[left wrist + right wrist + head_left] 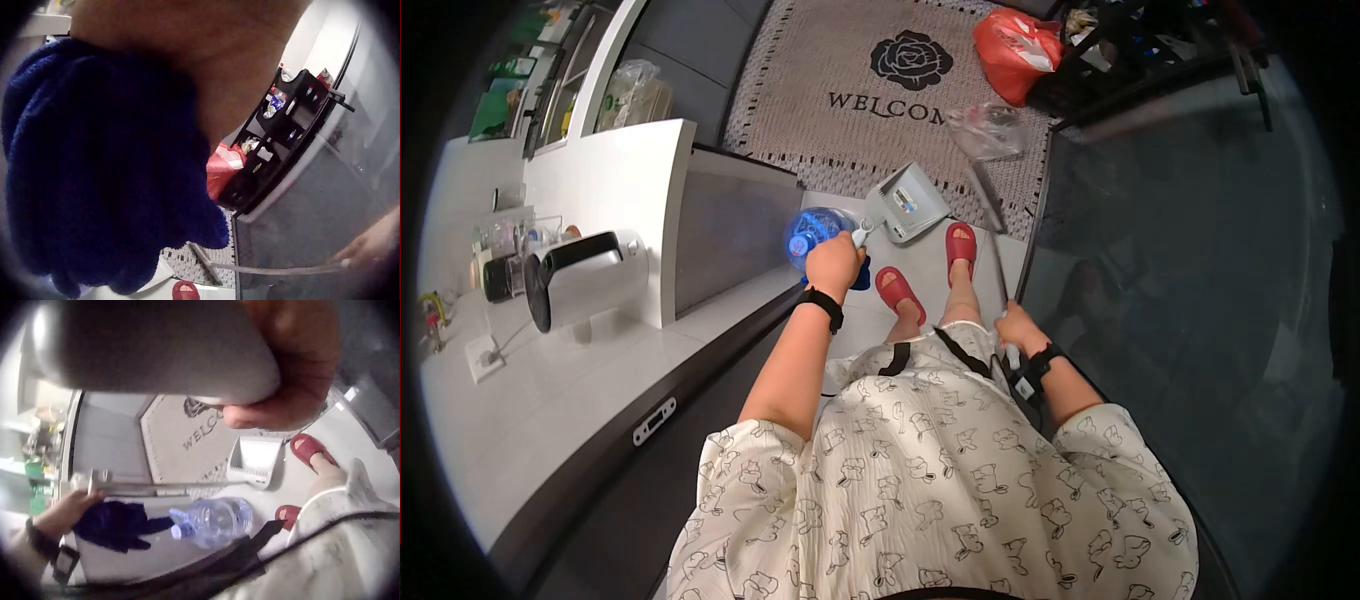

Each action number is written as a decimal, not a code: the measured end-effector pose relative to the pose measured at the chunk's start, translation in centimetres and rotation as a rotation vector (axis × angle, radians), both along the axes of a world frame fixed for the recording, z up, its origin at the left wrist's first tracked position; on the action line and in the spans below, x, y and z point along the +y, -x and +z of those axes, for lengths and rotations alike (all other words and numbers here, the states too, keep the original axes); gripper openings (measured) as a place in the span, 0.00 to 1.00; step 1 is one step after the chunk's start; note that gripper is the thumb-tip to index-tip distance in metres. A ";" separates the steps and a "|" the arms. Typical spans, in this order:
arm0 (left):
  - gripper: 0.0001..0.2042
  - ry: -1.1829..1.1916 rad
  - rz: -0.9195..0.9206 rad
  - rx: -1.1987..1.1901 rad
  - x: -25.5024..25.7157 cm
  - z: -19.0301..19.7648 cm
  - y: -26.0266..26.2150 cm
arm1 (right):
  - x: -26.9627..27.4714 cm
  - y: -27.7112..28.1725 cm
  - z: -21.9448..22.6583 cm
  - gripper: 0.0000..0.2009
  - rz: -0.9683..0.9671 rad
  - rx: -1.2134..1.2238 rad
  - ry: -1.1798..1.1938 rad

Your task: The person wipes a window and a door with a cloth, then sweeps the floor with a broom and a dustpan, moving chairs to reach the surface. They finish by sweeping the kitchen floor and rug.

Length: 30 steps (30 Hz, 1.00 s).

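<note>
The left hand (pixel 835 265) grips the dustpan (pixel 908 202) by its handle, and a blue cloth (pixel 862 273) hangs there; the right hand (pixel 1020 330) curls round a pole (pixel 1001 272), its blurred far end over the mat (pixel 800 75). The dustpan sits where mat meets pale floor (pixel 858 325), the bottle (pixel 808 228) beside it. Low wall (pixel 735 225) and dark panel (pixel 1160 270) flank a narrow standing space.
</note>
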<state>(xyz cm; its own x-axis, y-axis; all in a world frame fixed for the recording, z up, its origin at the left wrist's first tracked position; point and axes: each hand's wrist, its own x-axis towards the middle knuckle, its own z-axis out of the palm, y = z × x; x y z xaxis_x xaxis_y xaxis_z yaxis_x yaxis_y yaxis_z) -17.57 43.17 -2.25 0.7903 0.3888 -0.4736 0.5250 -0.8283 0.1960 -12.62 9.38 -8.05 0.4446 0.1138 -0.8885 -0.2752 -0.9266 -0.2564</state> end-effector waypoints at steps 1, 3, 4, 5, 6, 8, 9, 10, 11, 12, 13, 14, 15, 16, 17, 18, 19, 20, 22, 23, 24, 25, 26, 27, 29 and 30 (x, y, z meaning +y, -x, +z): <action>0.16 0.000 -0.005 0.000 0.0 0.1 -0.6 | 0.2 -0.3 1.7 0.21 -0.005 0.000 0.000; 0.16 -0.007 -0.009 0.022 0.1 0.4 -1.6 | 0.3 -1.7 5.6 0.23 0.094 0.020 -0.067; 0.15 -0.027 -0.004 0.020 0.2 0.2 -1.9 | 0.1 -3.4 8.0 0.28 0.051 0.147 -0.101; 0.15 -0.039 -0.003 0.033 0.5 0.6 -2.4 | -1.0 -5.0 8.5 0.30 0.024 0.123 -0.110; 0.15 -0.039 0.001 0.039 0.8 0.6 -2.5 | -2.2 -6.6 9.4 0.30 -0.045 0.152 -0.140; 0.15 -0.047 0.008 0.073 1.2 1.3 -2.3 | -3.2 -9.3 11.2 0.31 -0.113 0.186 -0.176; 0.16 -0.065 0.023 0.110 1.3 1.6 -2.4 | -3.3 -10.6 11.6 0.31 -0.154 0.189 -0.193; 0.16 -0.063 0.041 0.110 1.3 1.6 -2.5 | -3.5 -11.9 11.7 0.31 -0.195 0.192 -0.209; 0.16 -0.060 0.059 0.110 1.3 1.7 -2.6 | -3.9 -13.5 10.5 0.31 -0.194 0.145 -0.218; 0.16 -0.064 0.058 0.111 1.3 1.9 -2.7 | -4.2 -15.5 9.2 0.31 -0.226 0.118 -0.237; 0.15 -0.065 0.083 0.117 1.2 2.3 -2.9 | -4.4 -17.7 8.1 0.31 -0.258 0.090 -0.256; 0.15 -0.067 0.109 0.123 1.1 2.6 -3.0 | -4.5 -20.0 7.4 0.30 -0.251 0.047 -0.226; 0.15 -0.070 0.108 0.124 1.0 2.8 -3.1 | -4.4 -22.0 6.8 0.30 -0.244 0.003 -0.197; 0.15 -0.076 0.163 0.102 0.9 3.1 -3.0 | -4.2 -23.9 7.3 0.30 -0.239 -0.041 -0.160; 0.15 -0.081 0.217 0.080 0.8 3.4 -2.9 | -4.0 -25.6 8.1 0.30 -0.234 -0.084 -0.124; 0.15 -0.093 0.255 0.094 0.8 3.8 -2.9 | -4.5 -26.8 8.4 0.31 -0.209 -0.123 -0.085; 0.15 -0.099 0.261 0.097 0.7 4.5 -2.8 | -4.9 -27.8 8.8 0.31 -0.124 -0.163 -0.040; 0.15 -0.101 0.287 0.077 0.5 5.0 -2.9 | -5.7 -28.5 9.1 0.31 -0.135 -0.150 -0.064; 0.15 -0.108 0.324 0.039 0.1 6.2 -3.1 | -7.0 -28.5 9.6 0.31 -0.200 -0.126 -0.108; 0.15 -0.109 0.331 0.039 0.1 6.5 -3.1 | -7.5 -28.0 9.7 0.31 -0.253 -0.114 -0.128; 0.15 -0.141 0.342 0.045 0.2 6.7 -3.0 | -7.6 -27.1 9.8 0.31 -0.303 -0.123 -0.120; 0.14 -0.173 0.353 0.050 0.3 6.9 -3.0 | -7.9 -26.1 9.4 0.31 -0.310 -0.139 -0.143; 0.16 -0.159 0.383 0.029 0.3 7.2 -3.0 | -7.5 -24.9 10.1 0.31 -0.285 -0.164 -0.119; 0.16 -0.159 0.390 0.029 0.4 7.2 -3.2 | -7.1 -23.7 10.9 0.31 -0.259 -0.188 -0.096; 0.16 -0.144 0.377 0.017 1.2 6.8 -4.0 | -8.0 -22.0 12.8 0.31 -0.305 -0.149 -0.129; 0.16 -0.140 0.376 0.015 1.9 6.5 -4.4 | -8.1 -21.4 13.7 0.31 -0.351 -0.107 -0.165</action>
<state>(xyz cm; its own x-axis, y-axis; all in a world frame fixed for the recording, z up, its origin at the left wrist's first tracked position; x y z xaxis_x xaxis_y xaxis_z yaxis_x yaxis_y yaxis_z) -13.17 45.03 4.22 0.5741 0.7110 -0.4061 0.7983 -0.5962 0.0847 8.81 1.31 5.65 0.5705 0.0758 -0.8178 -0.5314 -0.7251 -0.4379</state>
